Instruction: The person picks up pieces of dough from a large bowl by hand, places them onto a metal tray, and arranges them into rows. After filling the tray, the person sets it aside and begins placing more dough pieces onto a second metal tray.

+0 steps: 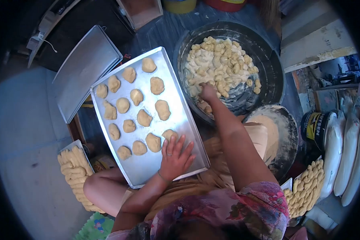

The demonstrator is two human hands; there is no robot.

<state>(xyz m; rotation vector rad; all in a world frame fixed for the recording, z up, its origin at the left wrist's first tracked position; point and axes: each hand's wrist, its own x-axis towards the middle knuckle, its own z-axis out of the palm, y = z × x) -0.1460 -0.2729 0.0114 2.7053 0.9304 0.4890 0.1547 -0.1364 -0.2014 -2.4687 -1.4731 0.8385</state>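
Observation:
My left hand (176,157) lies spread over the lower right part of a shallow metal baking tray (184,120). Its fingertips touch a flattened dough ball (169,135). Several more pale dough balls (143,118) sit in rough rows across the tray, apart from one another. My right hand (208,93) reaches into a large dark basin (271,76), at the left edge of a floury heap of small dough pieces (224,56). Its fingers look curled in; what they hold, if anything, is hidden.
Stacked metal trays (86,66) lean at the left. Shaped dough covers a tray (74,172) at lower left and another (307,188) at lower right. A flour-dusted round pan (286,140) stands below the basin, near a dark labelled bucket (317,127) and plastic-wrapped bundles (350,148).

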